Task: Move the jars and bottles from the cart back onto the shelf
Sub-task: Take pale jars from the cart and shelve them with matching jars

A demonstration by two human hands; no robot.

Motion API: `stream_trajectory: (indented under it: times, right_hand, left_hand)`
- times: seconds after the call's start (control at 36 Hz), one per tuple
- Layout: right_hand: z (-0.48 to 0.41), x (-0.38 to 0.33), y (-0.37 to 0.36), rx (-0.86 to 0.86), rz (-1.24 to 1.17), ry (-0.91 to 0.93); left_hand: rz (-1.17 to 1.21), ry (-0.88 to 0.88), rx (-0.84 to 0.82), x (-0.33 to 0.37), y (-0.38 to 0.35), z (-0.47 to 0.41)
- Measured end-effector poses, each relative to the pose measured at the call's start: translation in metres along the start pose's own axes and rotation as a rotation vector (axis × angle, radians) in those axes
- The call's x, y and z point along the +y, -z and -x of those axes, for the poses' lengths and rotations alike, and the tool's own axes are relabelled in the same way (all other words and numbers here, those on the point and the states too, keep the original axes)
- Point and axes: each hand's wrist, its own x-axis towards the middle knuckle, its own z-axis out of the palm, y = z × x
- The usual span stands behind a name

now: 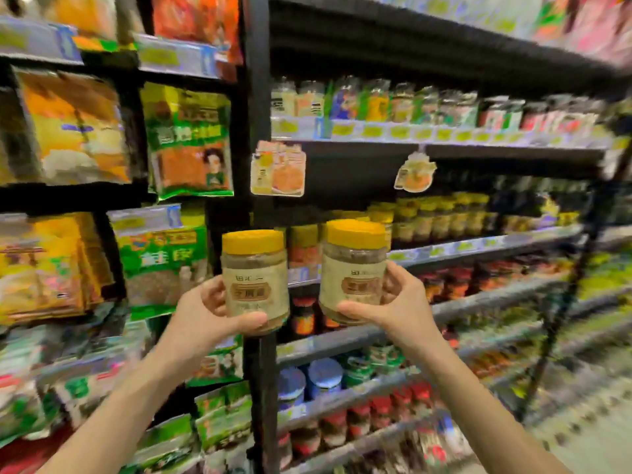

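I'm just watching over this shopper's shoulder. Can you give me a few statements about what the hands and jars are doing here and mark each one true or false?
1. Each hand holds one jar. True: the left hand grips the left jar and the right hand grips the right jar.
2. The jars have red lids. False: both lids are yellow.
3. Both jars are held upright. True.
4. The jars already stand on the shelf. False: they are held in the air in front of the shelf.
5. More yellow-lidded jars stand on the shelf behind them. True.
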Motion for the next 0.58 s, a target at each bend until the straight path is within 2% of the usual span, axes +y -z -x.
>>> stream_trajectory:
  times: [0.11, 0.33, 0.58]
  right_hand:
    - [-0.009, 0.012, 0.073, 0.063, 0.074, 0.019]
    - [-0.035, 0.041, 0.186, 0.146, 0.167, 0.037]
    - [-0.08, 0.083, 0.261, 0.19, 0.194, 0.019]
  left_hand:
    - [0.006, -0.006, -0.103, -0.009, -0.075, -0.025]
    - [0.014, -0.025, -0.195, -0.022, -0.206, -0.067]
    - [0.05, 0.014, -0.259, -0.03, -0.287, -0.11]
